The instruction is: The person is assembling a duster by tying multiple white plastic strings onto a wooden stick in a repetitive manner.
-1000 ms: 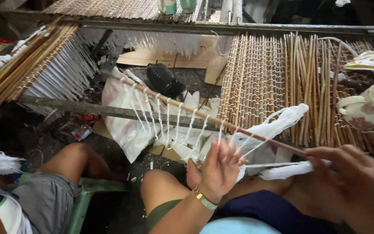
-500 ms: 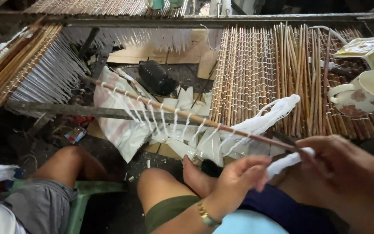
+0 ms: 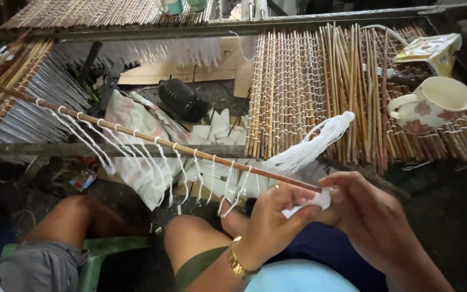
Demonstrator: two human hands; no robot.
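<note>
A thin brown stick [image 3: 152, 138] slants from the upper left down to my hands, with several white string loops [image 3: 160, 162] hanging along it. My left hand [image 3: 268, 224], a gold bracelet on its wrist, pinches white string [image 3: 314, 200] at the stick's near end. My right hand [image 3: 371, 219] grips the same white string and the stick's tip. A bundle of white threads [image 3: 312, 146] fans up from my hands over a mat of bound bamboo sticks [image 3: 304, 92].
A cream mug [image 3: 433, 103] and a yellow packet [image 3: 428, 51] rest on the mat at right. A black ribbed object [image 3: 182, 100] and white sacks [image 3: 136, 140] lie below. Another person's knee [image 3: 71, 221] is at left on a green stool [image 3: 101, 254].
My left hand went from spread open on the loops to closed on the white string beside my right hand. The stick swung to a flatter slant, and the view shifted.
</note>
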